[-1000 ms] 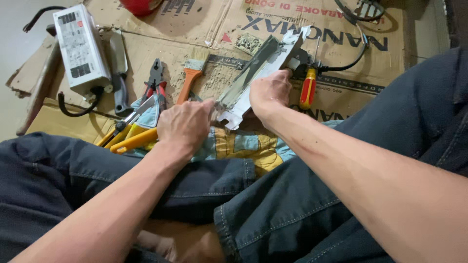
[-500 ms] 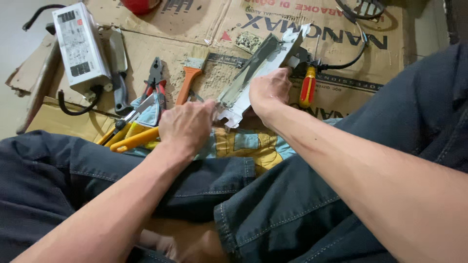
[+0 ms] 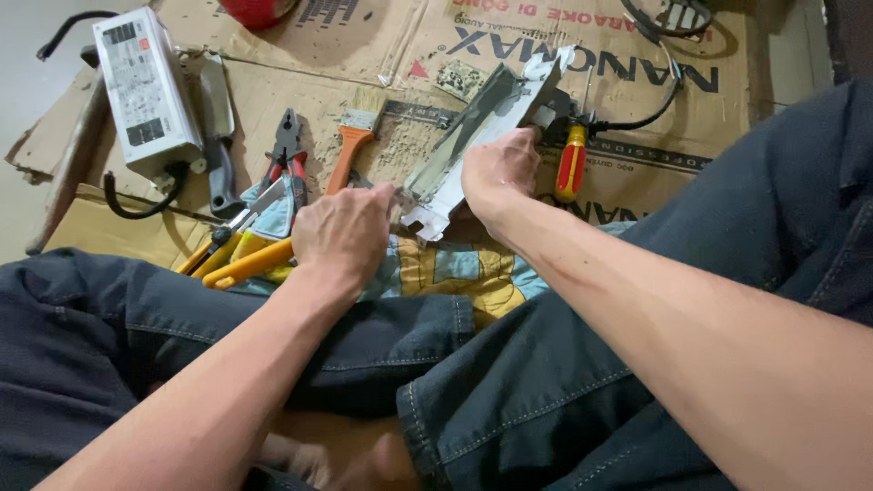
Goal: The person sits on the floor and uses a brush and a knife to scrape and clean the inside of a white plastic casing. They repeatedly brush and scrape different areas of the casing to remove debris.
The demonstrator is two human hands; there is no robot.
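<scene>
A long, dusty white-grey metal housing (image 3: 473,136) lies slanted on flattened cardboard (image 3: 509,36) in front of my crossed legs. My right hand (image 3: 498,171) grips its right edge near the middle. My left hand (image 3: 346,232) is closed at its near, notched end, fingers curled; what the fingers pinch is hidden. A black cable (image 3: 637,118) runs off from the housing's far end.
An orange-handled brush (image 3: 350,150), red-handled pliers (image 3: 286,150), yellow-handled snips (image 3: 241,259) and a red-yellow screwdriver (image 3: 571,164) lie around the housing. A white box-shaped power unit (image 3: 145,86) with a black cord lies far left. A patterned cloth (image 3: 464,273) covers my lap.
</scene>
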